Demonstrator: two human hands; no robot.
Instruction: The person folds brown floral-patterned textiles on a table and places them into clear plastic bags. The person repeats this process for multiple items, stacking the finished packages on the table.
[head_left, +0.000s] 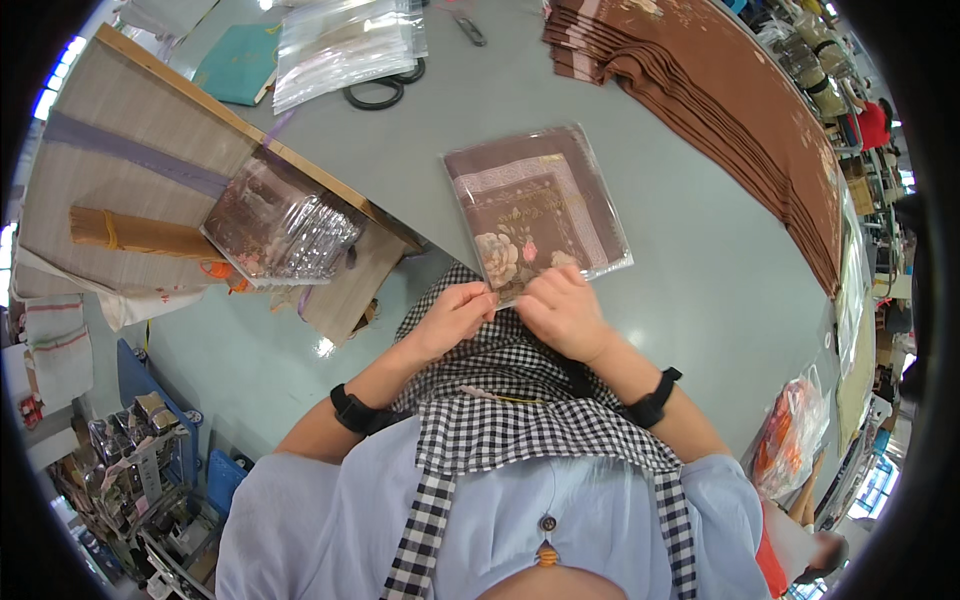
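Note:
A folded brown floral cloth in a clear plastic bag [540, 200] lies on the grey table right before me. My left hand [460, 318] pinches the bag's near left corner. Beside it, my right hand [562, 312] has its fingers curled down on the bag's near edge, close to the left hand. The fingertips of both hands are partly hidden. A pale flower and gold lettering show on the cloth through the plastic.
Clear plastic bags [345, 45] lie at the back left by black-handled scissors [378, 95] and a teal notebook [236, 65]. A long stack of brown cloths [720, 110] covers the right back. Packed cloths [290, 225] stand in a wooden holder at left. A small cutter [470, 30] lies far back.

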